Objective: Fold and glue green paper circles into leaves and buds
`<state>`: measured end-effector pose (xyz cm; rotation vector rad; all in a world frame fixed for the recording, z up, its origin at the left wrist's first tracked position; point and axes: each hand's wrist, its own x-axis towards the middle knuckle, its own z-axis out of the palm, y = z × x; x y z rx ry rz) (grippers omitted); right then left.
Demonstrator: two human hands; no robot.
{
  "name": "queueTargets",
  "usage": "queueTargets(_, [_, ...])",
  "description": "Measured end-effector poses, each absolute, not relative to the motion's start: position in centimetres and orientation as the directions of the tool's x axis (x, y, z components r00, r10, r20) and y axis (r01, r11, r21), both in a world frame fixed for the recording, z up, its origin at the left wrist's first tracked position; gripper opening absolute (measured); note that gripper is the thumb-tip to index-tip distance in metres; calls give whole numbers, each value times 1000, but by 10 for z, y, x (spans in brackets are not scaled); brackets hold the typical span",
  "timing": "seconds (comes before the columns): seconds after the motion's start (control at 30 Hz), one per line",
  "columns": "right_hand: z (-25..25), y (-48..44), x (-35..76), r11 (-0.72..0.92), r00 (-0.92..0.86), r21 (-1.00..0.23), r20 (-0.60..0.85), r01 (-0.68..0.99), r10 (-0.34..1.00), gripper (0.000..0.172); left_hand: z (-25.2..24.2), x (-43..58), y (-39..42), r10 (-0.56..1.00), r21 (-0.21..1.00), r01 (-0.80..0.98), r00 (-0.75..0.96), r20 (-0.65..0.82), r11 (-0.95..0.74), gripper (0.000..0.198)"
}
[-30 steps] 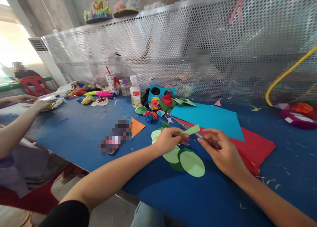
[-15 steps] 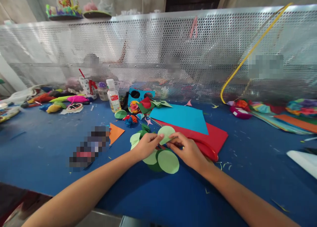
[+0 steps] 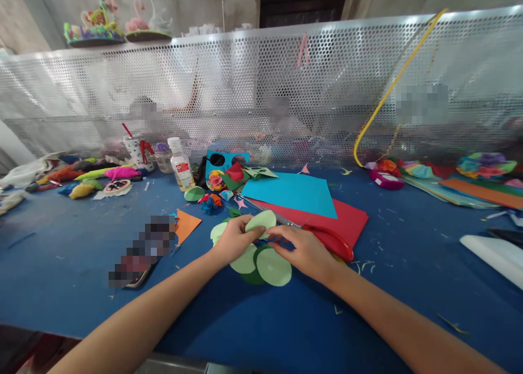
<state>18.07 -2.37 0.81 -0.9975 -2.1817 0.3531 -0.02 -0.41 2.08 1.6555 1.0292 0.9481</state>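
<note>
A light green paper circle (image 3: pixel 261 222) is held tilted above the table, pinched at its left side by my left hand (image 3: pixel 235 240). My right hand (image 3: pixel 304 252) is at the circle's lower right edge, its index finger and thumb apart; the index fingertip looks to touch the edge. Below my hands lie more light green paper circles (image 3: pixel 273 267) overlapping dark green paper (image 3: pixel 252 278). Some pieces are partly hidden behind my left hand. Scissors with red handles (image 3: pixel 342 247) lie just beyond my right hand, on red paper (image 3: pixel 355 217).
Blue paper (image 3: pixel 290 191) overlaps the red paper. A glue bottle (image 3: pixel 180 165), paper scraps and a cup (image 3: pixel 138 151) stand or lie farther back. On the left is a phone (image 3: pixel 143 257) beside orange paper (image 3: pixel 187 226). A perforated metal panel (image 3: pixel 229 91) borders the blue table's (image 3: pixel 318 330) back.
The circle in my left hand has turned to a flatter tilt. My right thumb and index finger have moved apart from their pinch at its edge. The view has shifted slightly.
</note>
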Motion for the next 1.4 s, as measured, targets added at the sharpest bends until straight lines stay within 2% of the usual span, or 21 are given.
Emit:
queueTargets(0.1, [9, -23, 181, 702, -484, -455, 512, 548, 709, 14, 22, 1, -5, 926, 979, 164, 375, 52, -122, 23])
queueTargets(0.23, [12, -24, 183, 742, -528, -447, 522, 500, 670, 15, 20, 3, -4, 945, 991, 130, 325, -28, -15, 28])
queueTargets(0.4, [15, -26, 181, 745, -553, -496, 502, 446, 665, 14, 17, 0, 0, 950, 994, 63, 307, 61, -85, 24])
queueTargets(0.5, [16, -28, 180, 732, -526, -514, 512, 447, 680, 13, 17, -1, 1, 944, 997, 39, 326, 48, -64, 23])
queueTargets(0.7, [15, -27, 181, 709, -509, -479, 494, 517, 705, 31, 20, 0, 0, 945, 997, -54, 321, 67, -52, 40])
queueTargets(0.77, [13, -25, 182, 704, -505, -461, 491, 540, 710, 32, 21, 0, -1, 943, 997, -53, 323, 77, -63, 41])
queueTargets(0.9, [11, -23, 182, 703, -462, -472, 534, 532, 708, 16, 19, 0, -2, 933, 999, 7, 359, 33, -38, 23])
queueTargets(1.0, [11, -22, 183, 706, -435, -492, 561, 509, 704, 9, 16, 0, -1, 935, 1000, 21, 356, 5, -13, 24])
queueTargets(1.13, [12, -22, 184, 693, -425, -495, 553, 524, 716, 26, 16, 0, 0, 932, 998, -43, 358, 61, -48, 31])
queueTargets(1.23, [12, -22, 184, 697, -479, -455, 510, 554, 714, 36, 17, 0, 0, 923, 997, -72, 384, 32, -5, 33])
queueTargets(1.3, [11, -22, 184, 708, -515, -442, 487, 551, 705, 32, 17, 0, 0, 920, 997, -64, 393, -5, 33, 31])
queueTargets(1.4, [10, -22, 182, 713, -511, -464, 498, 526, 701, 15, 17, 0, 0, 910, 997, -39, 412, -45, 67, 32])
